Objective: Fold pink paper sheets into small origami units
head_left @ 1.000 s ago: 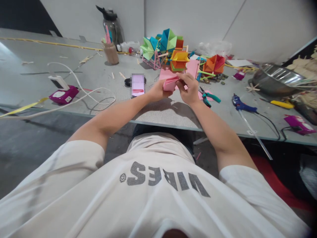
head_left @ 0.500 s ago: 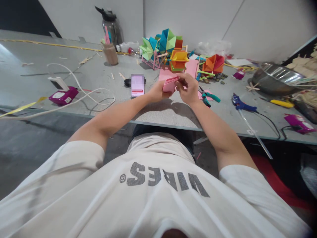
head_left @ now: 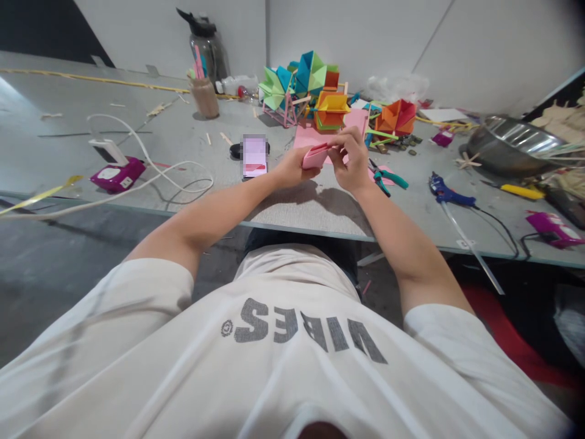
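1. Grey and cluttered, our counter [head_left: 283, 213] runs along a pale wall [head_left: 356, 36].
2. Our left hand [head_left: 291, 166] grasps the folded pink paper [head_left: 315, 157], fingers curled around its left end, over the counter.
3. With our right hand [head_left: 351, 163] we pinch that paper's right edge between bent fingers.
4. Just right of us lie teal-handled pliers [head_left: 398, 179].
5. Beyond our hands, pink sheets [head_left: 305, 135] lie before colourful folded-paper shapes [head_left: 311, 73].
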`<state>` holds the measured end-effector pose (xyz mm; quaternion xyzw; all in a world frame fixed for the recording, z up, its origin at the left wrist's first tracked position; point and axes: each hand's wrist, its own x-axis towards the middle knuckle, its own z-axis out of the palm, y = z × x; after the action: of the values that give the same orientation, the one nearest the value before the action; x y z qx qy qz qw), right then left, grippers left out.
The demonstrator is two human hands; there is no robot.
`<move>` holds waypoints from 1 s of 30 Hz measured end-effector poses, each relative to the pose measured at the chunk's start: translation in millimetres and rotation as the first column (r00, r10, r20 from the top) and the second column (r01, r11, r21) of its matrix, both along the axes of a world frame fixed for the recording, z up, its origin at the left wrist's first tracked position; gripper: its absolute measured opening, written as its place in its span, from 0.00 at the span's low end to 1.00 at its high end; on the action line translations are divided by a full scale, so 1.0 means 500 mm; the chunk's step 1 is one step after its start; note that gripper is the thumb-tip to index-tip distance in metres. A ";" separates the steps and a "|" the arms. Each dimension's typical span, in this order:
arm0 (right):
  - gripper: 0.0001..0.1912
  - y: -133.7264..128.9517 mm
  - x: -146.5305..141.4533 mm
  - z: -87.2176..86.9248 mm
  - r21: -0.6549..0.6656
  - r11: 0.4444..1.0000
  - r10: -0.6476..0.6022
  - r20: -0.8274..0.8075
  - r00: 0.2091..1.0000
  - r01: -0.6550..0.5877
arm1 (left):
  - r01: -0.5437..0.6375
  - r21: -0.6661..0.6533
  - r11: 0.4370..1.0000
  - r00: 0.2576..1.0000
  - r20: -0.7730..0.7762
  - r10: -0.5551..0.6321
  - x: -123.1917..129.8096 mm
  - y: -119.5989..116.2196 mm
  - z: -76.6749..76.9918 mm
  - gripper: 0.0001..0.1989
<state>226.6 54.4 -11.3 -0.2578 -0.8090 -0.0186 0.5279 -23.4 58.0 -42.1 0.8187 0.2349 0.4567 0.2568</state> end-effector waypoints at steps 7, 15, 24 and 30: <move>0.42 0.002 0.011 0.003 -0.021 1.000 0.003 0.113 0.994 -0.001 | -0.184 0.049 0.982 0.976 -0.112 0.189 -0.016 -0.009 0.014 0.18; 0.41 -0.050 -0.005 0.043 -0.066 0.997 -0.022 0.236 0.972 0.038 | -0.280 0.085 0.956 0.934 -0.205 0.292 -0.021 -0.019 0.026 0.16; 0.40 -0.031 0.001 0.030 -0.102 0.993 -0.024 0.261 0.965 0.053 | -0.292 0.124 0.948 0.903 -0.292 0.316 -0.026 -0.011 0.026 0.20; 0.41 -0.037 -0.009 0.029 -0.097 0.995 -0.019 0.203 0.979 0.039 | -0.247 0.112 0.962 0.942 -0.205 0.266 -0.024 0.015 0.009 0.18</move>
<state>222.1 35.9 3.0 -0.2926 -0.8545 -0.0115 0.4290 -35.2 65.7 -37.7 0.8364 0.3469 0.4030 0.1330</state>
